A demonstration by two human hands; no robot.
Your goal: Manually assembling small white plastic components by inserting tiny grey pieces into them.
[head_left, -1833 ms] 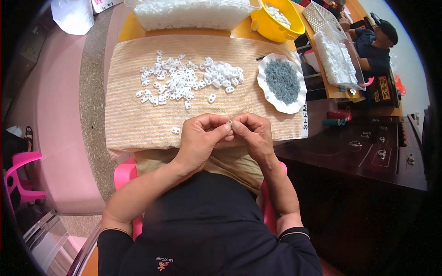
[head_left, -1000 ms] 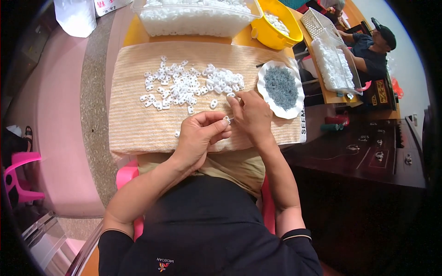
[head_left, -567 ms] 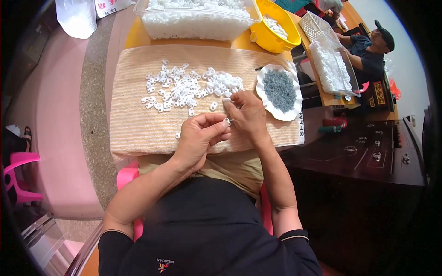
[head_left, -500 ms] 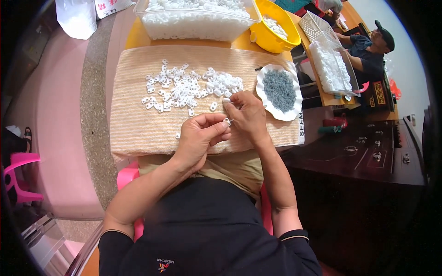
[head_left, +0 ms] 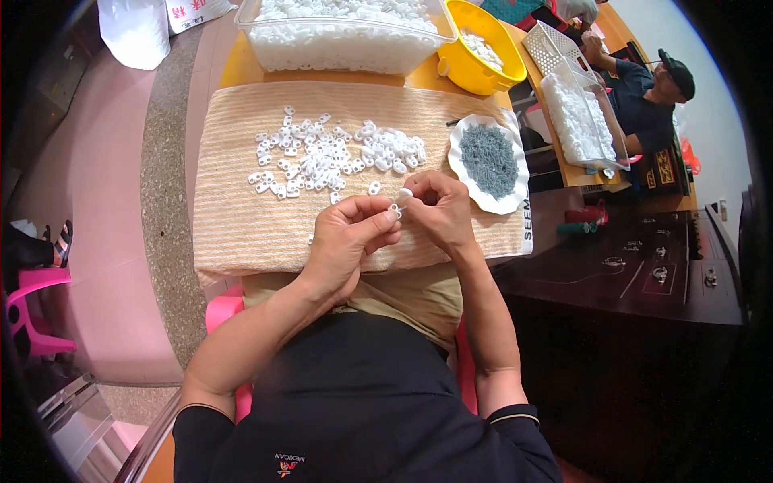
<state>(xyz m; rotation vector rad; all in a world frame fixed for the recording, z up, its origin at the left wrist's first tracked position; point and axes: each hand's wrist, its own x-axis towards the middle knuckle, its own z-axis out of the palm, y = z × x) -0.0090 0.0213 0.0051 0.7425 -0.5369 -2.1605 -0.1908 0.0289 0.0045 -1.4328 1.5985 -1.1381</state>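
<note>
Since the earlier frame, our right hand [head_left: 439, 211] has drawn back toward our left hand [head_left: 348, 237], near the centre of the frame. We note the right fingers closed on a white oval piece [head_left: 405, 193], the left thumb and finger pinching a white two-holed piece [head_left: 394, 210] just below it. We see a white heap [head_left: 322, 157] above them, upper centre, on a striped towel [head_left: 229, 209].

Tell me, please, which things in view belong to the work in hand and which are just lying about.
Seemingly in use:
- small white piece in the left hand
- oval white piece at the right hand
- loose white pieces on the towel
- grey bits on the white plate, probably

Seemingly just about:
- white bag
- red bag
- pink chair
</note>
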